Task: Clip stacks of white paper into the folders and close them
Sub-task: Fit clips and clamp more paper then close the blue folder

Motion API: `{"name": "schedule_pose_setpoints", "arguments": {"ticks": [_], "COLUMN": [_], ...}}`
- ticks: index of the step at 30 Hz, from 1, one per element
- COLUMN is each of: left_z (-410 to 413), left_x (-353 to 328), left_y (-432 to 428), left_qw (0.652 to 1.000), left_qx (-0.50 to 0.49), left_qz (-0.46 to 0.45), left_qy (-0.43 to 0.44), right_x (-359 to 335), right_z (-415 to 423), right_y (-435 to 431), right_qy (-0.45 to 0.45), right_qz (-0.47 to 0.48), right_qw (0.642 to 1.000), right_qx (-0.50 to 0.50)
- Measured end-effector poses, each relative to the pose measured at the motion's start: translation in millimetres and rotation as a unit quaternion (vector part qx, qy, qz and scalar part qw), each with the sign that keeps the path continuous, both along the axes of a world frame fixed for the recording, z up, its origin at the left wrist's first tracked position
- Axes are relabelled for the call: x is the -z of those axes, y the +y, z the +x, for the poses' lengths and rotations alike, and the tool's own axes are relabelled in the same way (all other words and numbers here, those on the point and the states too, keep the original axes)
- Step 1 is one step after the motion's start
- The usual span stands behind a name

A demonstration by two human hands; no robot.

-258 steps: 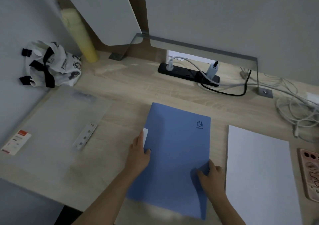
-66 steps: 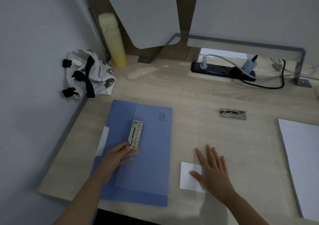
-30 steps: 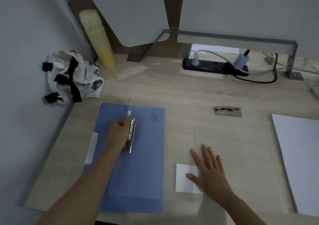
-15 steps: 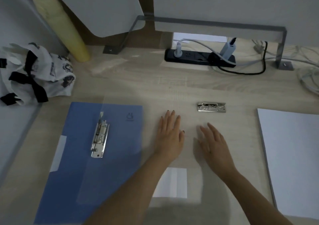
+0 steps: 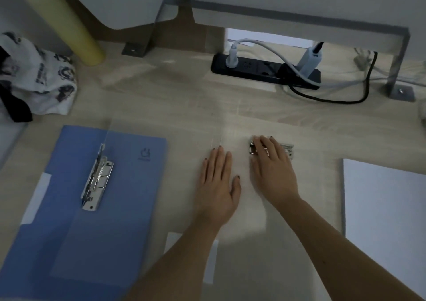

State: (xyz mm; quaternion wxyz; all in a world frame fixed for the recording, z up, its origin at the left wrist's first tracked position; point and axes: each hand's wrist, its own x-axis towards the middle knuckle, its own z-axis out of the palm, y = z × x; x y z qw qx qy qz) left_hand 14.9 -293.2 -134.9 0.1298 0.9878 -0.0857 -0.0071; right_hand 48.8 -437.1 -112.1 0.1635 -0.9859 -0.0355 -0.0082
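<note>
Half a second ago the right hand was lying short of the metal clip; now it is reaching forward and its fingers are lying across the clip's left and middle part, leaving only the right end showing. The fingers are looking nearly straight and slightly spread, resting on top of the clip rather than curling round it; whether the thumb is catching the clip's near edge cannot be told. The left hand is staying almost where it was, pressing flat with straight, close-set fingers on the clear folder, just left of the right hand and just behind the folder's faint centre creases.

The clear folder is lying open on the middle of the desk, and the metal clip is sitting on its far right part, directly under the right fingertips and near the left ones. The stack of white paper is lying at the right edge of the view, well apart from both hands and beside the clear folder. The blue folder is lying closed at the left, with a clear sheet over it and a second clip sitting on top, well apart from the left hand. A black power strip is sitting at the back of the desk.
</note>
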Motion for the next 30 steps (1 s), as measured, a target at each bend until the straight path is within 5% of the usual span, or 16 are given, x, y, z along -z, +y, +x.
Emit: {"name": "schedule_pose_setpoints", "arguments": {"ticks": [10,14,19,24,30], "left_z": [-1,0,0,1,2], "left_x": [1,1,-1,-2,-2], "left_y": [-1,-1,0,-1,-1], "left_qw": [1.0,1.0,0.999,1.0,1.0], "left_qx": [-0.013,-0.017,-0.017,-0.02,-0.018], "left_qz": [-0.013,-0.02,-0.025,-0.014,-0.013], "left_qy": [-0.014,-0.01,-0.012,-0.003,0.001], "right_x": [0,-19,-24,-11,-9], "right_z": [2,10,19,17,19], "right_y": [-8,-8,-26,-54,-70], "right_qy": [-0.035,-0.003,-0.02,-0.023,0.012], "right_qz": [0.014,0.174,0.325,0.349,0.349], "right_qw": [0.999,0.982,0.919,0.889,0.896], "right_qx": [-0.026,0.077,0.223,0.297,0.273]}}
